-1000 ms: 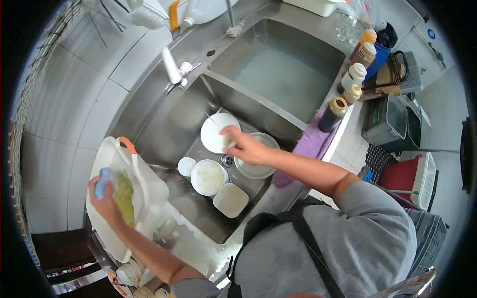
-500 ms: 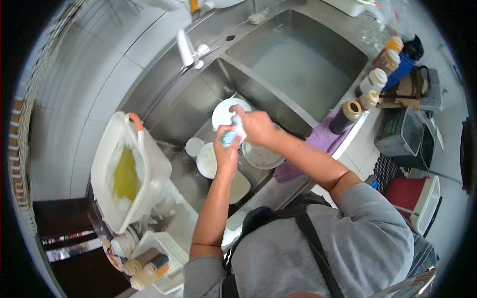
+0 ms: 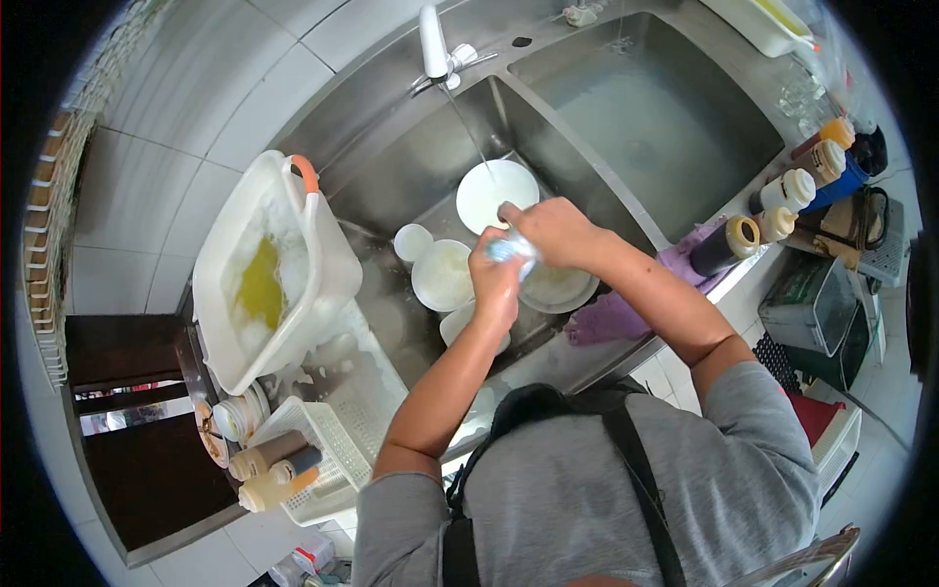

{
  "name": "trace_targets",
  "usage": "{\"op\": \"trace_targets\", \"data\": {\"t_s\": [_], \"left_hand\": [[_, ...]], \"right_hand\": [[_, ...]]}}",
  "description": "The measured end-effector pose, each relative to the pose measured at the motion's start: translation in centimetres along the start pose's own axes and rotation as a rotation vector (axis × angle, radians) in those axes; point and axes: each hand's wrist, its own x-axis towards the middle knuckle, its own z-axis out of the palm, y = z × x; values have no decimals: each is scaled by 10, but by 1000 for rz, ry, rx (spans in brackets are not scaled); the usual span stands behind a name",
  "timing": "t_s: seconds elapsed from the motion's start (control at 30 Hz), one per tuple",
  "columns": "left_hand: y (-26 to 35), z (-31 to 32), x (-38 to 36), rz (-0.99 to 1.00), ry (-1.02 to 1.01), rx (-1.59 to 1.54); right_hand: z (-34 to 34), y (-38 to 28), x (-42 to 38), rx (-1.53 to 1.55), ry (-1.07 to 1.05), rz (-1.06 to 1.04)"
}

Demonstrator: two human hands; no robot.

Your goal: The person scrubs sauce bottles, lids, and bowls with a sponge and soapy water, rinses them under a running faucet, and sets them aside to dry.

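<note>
My left hand (image 3: 496,284) is closed around a small white and bluish thing (image 3: 514,250), blurred by motion, whose kind I cannot make out. Right against it, my right hand (image 3: 556,233) is closed on the same thing from the other side. Both hands are over the left sink basin. Below them lie a round white bowl (image 3: 486,203), a second white bowl (image 3: 440,277), a small white cup (image 3: 413,243) and a wide white dish (image 3: 562,287), partly covered by my right hand and forearm. A thin stream of water runs from the white faucet (image 3: 433,44) into the first bowl.
Cloudy water fills the right basin (image 3: 646,127). Sauce bottles (image 3: 725,245) line its right edge beside a purple cloth (image 3: 626,303). At left, a white tub (image 3: 323,274) holds suds and something yellow-green, above a white basket (image 3: 333,440) with bottles.
My view has shifted, so the sink sits further right in it. My hands stay together on the small thing, which is more blurred now. The water stream shows clearly now.
</note>
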Motion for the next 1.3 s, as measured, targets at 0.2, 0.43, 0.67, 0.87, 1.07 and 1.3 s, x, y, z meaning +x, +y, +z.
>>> {"op": "trace_targets", "data": {"t_s": [0.2, 0.43, 0.67, 0.87, 1.07, 1.3], "left_hand": [[38, -37, 17, -198, -150, -488], [30, -19, -5, 866, 57, 1003], [27, -1, 16, 583, 203, 189], [62, -35, 37, 423, 168, 399], [194, -177, 41, 827, 558, 901], [188, -147, 59, 812, 614, 995]], "right_hand": [[26, 12, 23, 830, 109, 190], [43, -21, 41, 2240, 45, 444], [42, -61, 47, 1541, 597, 124], [39, -21, 94, 1408, 480, 33], [54, 68, 213, 1030, 534, 357], [3, 60, 204, 536, 685, 348]]}}
